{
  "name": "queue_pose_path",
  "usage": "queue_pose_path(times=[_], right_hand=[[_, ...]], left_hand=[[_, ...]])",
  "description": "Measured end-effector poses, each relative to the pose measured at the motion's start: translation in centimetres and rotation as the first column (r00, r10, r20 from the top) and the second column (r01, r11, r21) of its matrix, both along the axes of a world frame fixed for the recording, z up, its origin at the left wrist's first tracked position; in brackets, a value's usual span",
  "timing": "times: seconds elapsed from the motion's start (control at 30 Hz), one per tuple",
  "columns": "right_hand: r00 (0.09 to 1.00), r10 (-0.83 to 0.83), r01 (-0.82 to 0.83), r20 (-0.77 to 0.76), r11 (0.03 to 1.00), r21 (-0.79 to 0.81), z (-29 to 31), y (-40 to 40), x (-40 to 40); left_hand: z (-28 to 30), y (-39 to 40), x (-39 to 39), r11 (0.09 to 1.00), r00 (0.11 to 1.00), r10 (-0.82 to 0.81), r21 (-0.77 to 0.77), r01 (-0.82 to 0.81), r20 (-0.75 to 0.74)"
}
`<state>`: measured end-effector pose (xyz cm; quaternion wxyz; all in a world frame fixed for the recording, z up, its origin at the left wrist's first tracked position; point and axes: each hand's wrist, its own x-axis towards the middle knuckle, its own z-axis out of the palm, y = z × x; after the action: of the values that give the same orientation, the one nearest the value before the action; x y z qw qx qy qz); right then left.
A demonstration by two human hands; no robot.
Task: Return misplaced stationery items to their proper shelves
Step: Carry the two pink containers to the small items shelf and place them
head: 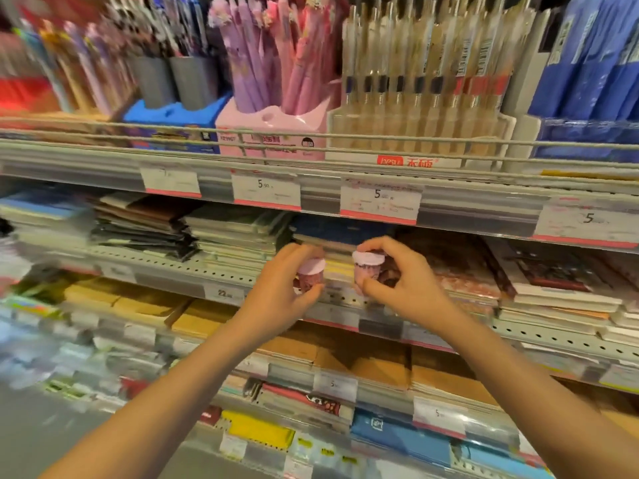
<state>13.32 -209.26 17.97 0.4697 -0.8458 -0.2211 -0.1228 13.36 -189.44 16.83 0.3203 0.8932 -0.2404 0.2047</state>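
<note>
I see a shop aisle of tiered metal shelves, blurred toward the left edge. My left hand [280, 288] pinches a small pink pot [311, 274] between thumb and fingers; my right hand [403, 281] pinches a second pot [367, 269] the same way, thumb below and fingers on its white top. The two pots sit side by side, apart, in front of the middle shelf [221, 274], whose perforated front edge runs just behind them. I cannot tell what kind of stationery the pots are.

That middle shelf carries flat stacks of notebooks [238, 236], with darker stacks to the left and patterned ones to the right. Above, behind a wire rail [449, 141], the top shelf holds upright pens: purple and pink ones in a pink holder [273, 133] and clear ones in a white rack [418, 126]. Price tags [380, 202] marked 5 line the shelf lip. Lower shelves hold yellow, brown and blue pads.
</note>
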Motion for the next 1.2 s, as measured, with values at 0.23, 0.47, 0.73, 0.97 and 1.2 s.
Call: queue_pose_path(times=[0.23,0.47,0.73,0.97,1.2], right_hand=[[0.977,0.214,-0.213,-0.012,0.977,0.028,-0.8,11.3,0.9],[0.921,0.390,-0.390,0.015,0.920,0.041,-0.4,26.0,1.2],[0.844,0.537,-0.531,-0.005,0.837,0.134,-1.1,43.8,0.8],[0.793,0.609,-0.603,0.004,0.784,0.147,-1.7,56.3,1.9],[0.754,0.657,-0.653,0.022,0.744,0.145,-2.4,67.9,6.0]], left_hand=[[-0.7,11.0,-2.8,0.981,0.983,0.178,-0.069,-0.180,-0.036],[-1.0,25.8,-6.1,0.925,0.930,0.368,-0.087,-0.369,-0.030],[-0.6,43.1,-10.5,0.850,0.863,0.504,-0.154,-0.504,-0.045],[-0.4,54.5,-11.1,0.790,0.809,0.587,-0.194,-0.582,-0.034],[-0.7,64.1,-6.7,0.780,0.803,0.596,-0.218,-0.587,-0.030]])
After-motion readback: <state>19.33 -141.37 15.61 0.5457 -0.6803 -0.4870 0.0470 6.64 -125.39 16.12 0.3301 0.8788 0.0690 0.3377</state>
